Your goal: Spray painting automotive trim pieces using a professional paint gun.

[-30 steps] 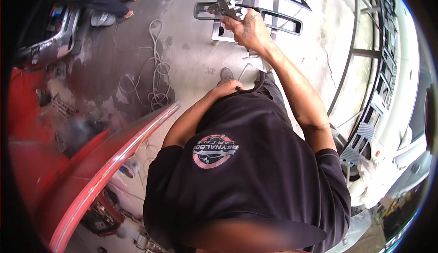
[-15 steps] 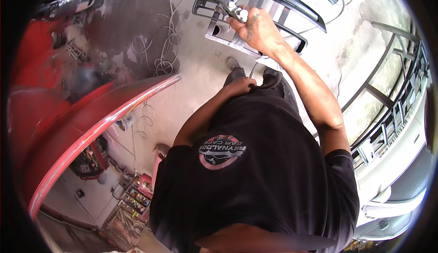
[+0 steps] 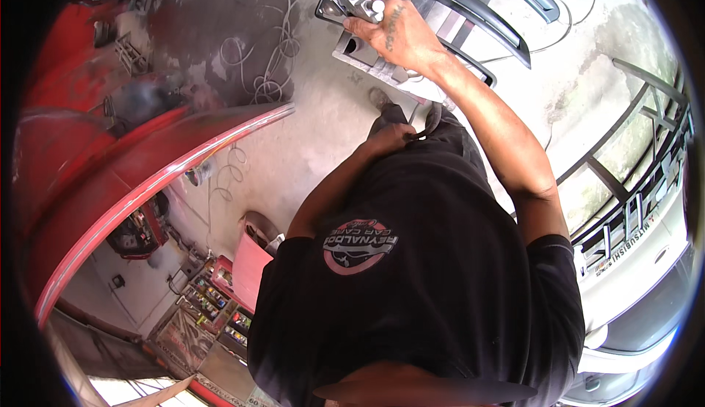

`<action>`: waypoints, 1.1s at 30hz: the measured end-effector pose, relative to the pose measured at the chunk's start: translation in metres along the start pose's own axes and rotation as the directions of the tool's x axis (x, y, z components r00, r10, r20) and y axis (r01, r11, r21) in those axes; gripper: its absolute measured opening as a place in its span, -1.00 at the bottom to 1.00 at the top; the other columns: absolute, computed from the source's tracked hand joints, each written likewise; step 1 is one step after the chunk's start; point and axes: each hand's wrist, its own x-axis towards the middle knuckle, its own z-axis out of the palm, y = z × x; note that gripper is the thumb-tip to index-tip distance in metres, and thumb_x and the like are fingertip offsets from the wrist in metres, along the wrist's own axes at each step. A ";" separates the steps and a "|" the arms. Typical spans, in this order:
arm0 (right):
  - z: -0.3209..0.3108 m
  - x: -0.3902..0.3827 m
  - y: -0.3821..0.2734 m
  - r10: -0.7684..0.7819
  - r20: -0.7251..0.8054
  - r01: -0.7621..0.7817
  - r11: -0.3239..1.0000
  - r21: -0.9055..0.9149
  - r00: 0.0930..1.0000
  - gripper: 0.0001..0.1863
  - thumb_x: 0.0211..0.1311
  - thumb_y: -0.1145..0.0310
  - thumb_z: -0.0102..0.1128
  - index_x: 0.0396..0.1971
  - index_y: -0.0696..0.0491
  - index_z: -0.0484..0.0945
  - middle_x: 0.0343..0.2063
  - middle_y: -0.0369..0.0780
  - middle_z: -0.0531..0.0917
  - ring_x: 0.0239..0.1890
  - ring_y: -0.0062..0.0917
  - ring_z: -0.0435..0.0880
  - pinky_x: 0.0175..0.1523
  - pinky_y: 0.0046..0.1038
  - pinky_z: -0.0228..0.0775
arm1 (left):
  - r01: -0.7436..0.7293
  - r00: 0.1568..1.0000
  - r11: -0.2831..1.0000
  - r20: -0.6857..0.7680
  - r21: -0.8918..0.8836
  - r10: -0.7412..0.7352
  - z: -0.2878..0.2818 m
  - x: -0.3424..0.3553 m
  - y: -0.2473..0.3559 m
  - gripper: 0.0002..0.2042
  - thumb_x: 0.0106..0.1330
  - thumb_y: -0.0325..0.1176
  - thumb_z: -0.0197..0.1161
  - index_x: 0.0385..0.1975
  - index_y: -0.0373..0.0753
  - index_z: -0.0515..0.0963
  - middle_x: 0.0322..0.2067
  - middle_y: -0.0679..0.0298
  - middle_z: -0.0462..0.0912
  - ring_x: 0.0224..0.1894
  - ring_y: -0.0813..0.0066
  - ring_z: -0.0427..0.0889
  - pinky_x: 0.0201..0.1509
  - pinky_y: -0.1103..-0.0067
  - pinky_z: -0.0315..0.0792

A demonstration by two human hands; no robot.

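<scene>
Patchy grey concrete floor here, glossy curved red panel at 9 o'clock. Since half a second ago the right hand, fingers wrapped snug round a shiny metal spray gun, has drifted to the left end of the black loop-shaped trim at 12, so I'd guess that end's being worked; left hand, at the gun's 6 o'clock, has its fingers curled closed on a rubbery dark hose.

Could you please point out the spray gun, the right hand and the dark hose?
Spray gun (image 3: 360, 2), head view: on its metal body.
Right hand (image 3: 407, 40), head view: on its back.
Dark hose (image 3: 435, 121), head view: on its curved part.
</scene>
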 end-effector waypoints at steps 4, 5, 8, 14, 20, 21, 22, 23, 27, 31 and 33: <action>-0.006 -0.003 0.002 0.088 0.049 -0.089 0.996 0.021 0.995 -0.62 0.39 0.12 0.27 -0.34 0.20 0.70 -0.81 -0.29 0.40 -0.72 -0.58 0.50 -0.48 -0.36 0.41 | -0.028 0.999 1.000 0.043 0.010 0.027 -0.003 0.005 -0.019 -0.78 0.23 -0.46 0.16 -0.18 -0.30 0.67 -0.20 -0.02 0.73 -0.09 0.08 0.71 0.01 0.34 0.51; -0.010 -0.006 0.000 0.128 0.088 -0.129 0.992 0.006 0.988 -0.63 0.39 0.13 0.27 -0.32 0.21 0.70 -0.80 -0.28 0.41 -0.71 -0.57 0.53 -0.47 -0.37 0.43 | -0.049 0.998 0.998 0.047 0.026 0.048 -0.004 0.004 -0.025 -0.79 0.22 -0.46 0.18 -0.19 -0.30 0.66 -0.20 -0.01 0.73 -0.09 0.09 0.71 0.00 0.35 0.51; -0.032 -0.042 -0.018 0.200 0.074 -0.197 0.979 -0.046 0.977 -0.60 0.33 0.19 0.29 -0.25 0.31 0.66 -0.74 -0.06 0.52 -0.61 -0.29 0.63 -0.34 -0.28 0.50 | -0.101 0.991 0.993 0.092 0.068 0.095 -0.008 0.008 -0.039 -0.79 0.21 -0.45 0.19 -0.19 -0.29 0.65 -0.19 0.01 0.73 -0.09 0.10 0.70 0.01 0.36 0.51; -0.019 -0.125 -0.026 0.452 -0.206 -0.484 0.862 -0.151 0.868 -0.41 0.32 0.17 0.31 0.11 0.39 0.52 -0.74 0.02 0.60 -0.53 -0.18 0.75 -0.27 -0.27 0.55 | -0.222 0.957 0.968 0.218 0.114 0.194 -0.029 0.008 -0.047 -0.79 0.25 -0.35 0.24 -0.17 -0.26 0.62 -0.15 0.07 0.72 -0.04 0.12 0.69 0.05 0.37 0.51; 0.063 -0.122 -0.054 0.416 -0.409 -0.501 0.856 -0.124 0.812 -0.43 0.29 0.13 0.37 0.09 0.31 0.58 -0.67 0.02 0.65 -0.47 -0.27 0.76 -0.19 -0.32 0.56 | -0.286 0.883 0.939 0.434 0.192 0.180 -0.060 -0.013 -0.077 -0.70 0.26 -0.13 0.30 -0.19 -0.23 0.66 -0.14 0.05 0.72 -0.03 0.09 0.69 0.08 0.36 0.51; 0.084 -0.115 -0.062 0.389 -0.422 -0.478 0.869 -0.128 0.819 -0.40 0.27 0.05 0.39 0.08 0.26 0.61 -0.63 0.02 0.67 -0.46 -0.34 0.76 -0.17 -0.35 0.56 | -0.312 0.862 0.931 0.469 0.190 0.193 -0.069 -0.022 -0.087 -0.70 0.26 -0.13 0.30 -0.19 -0.23 0.66 -0.14 0.05 0.72 -0.03 0.09 0.69 0.08 0.36 0.51; 0.104 -0.109 -0.070 0.357 -0.437 -0.449 0.884 -0.126 0.826 -0.44 0.27 0.09 0.39 0.07 0.25 0.61 -0.63 0.01 0.67 -0.47 -0.35 0.76 -0.18 -0.34 0.56 | -0.301 0.864 0.923 0.479 0.241 0.156 -0.081 -0.031 -0.086 -0.70 0.26 -0.14 0.29 -0.19 -0.25 0.66 -0.14 0.04 0.72 -0.03 0.08 0.69 0.08 0.35 0.51; 0.123 -0.102 -0.078 0.326 -0.456 -0.422 0.898 -0.126 0.828 -0.47 0.27 0.13 0.39 0.07 0.24 0.62 -0.63 0.00 0.67 -0.48 -0.35 0.75 -0.20 -0.33 0.56 | -0.293 0.863 0.910 0.490 0.293 0.120 -0.093 -0.038 -0.088 -0.70 0.26 -0.16 0.29 -0.19 -0.26 0.66 -0.13 0.02 0.72 -0.03 0.08 0.69 0.08 0.33 0.51; 0.186 -0.075 -0.120 0.269 -0.396 -0.269 0.962 0.057 0.878 -0.59 0.26 0.19 0.38 -0.02 0.18 0.66 -0.60 -0.02 0.68 -0.51 -0.31 0.73 -0.23 -0.27 0.54 | -0.492 0.844 0.832 0.377 0.257 0.382 -0.107 -0.055 -0.212 -0.73 0.23 -0.28 0.31 -0.17 -0.33 0.63 -0.17 0.03 0.74 -0.06 0.05 0.70 0.04 0.31 0.52; 0.204 -0.098 -0.120 0.332 -0.566 -0.413 0.911 -0.015 0.754 -0.63 0.25 0.23 0.36 -0.08 0.18 0.66 -0.54 0.07 0.69 -0.39 -0.04 0.74 -0.18 -0.16 0.57 | -0.447 0.748 0.853 0.635 0.268 0.193 -0.128 -0.073 -0.199 -0.74 0.22 -0.32 0.31 -0.14 -0.27 0.64 -0.20 0.02 0.73 -0.07 0.04 0.70 0.01 0.30 0.52; 0.207 -0.129 -0.095 0.290 -0.714 -0.406 0.914 0.009 0.637 -0.65 0.25 0.28 0.36 -0.07 0.20 0.65 -0.44 0.05 0.74 -0.38 -0.16 0.77 -0.20 -0.22 0.58 | -0.452 0.726 0.845 0.669 0.286 0.161 -0.130 -0.082 -0.184 -0.76 0.24 -0.31 0.30 -0.14 -0.22 0.64 -0.20 0.04 0.73 -0.07 0.06 0.70 0.01 0.31 0.51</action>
